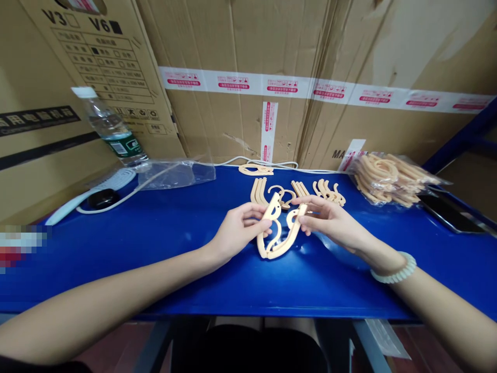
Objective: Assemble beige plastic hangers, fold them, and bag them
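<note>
A cream plastic folding clothes hanger (285, 247) is held low over the blue tabletop, its two arms making a V that meets at the bottom. Inside the V there is a curved hook piece. My left hand (243, 228) is closed on the left arm, thumb in front. The fingers of my right hand (328, 223) pinch the upper end of the right arm. Just beyond my hands are loose straight arm pieces (259, 191), round hook pieces (287, 197) and a group of S-shaped pieces (329, 190). Another folded hanger (256, 170) lies at the back.
Plastic bags of cream parts (388, 178) sit at the back right beside a dark phone (452, 213). On the left are a water bottle (116, 132), a light blue hairbrush (93, 191), a black mouse-like object (103, 198) and clear wrap (176, 173). Cardboard boxes (240, 119) wall the back.
</note>
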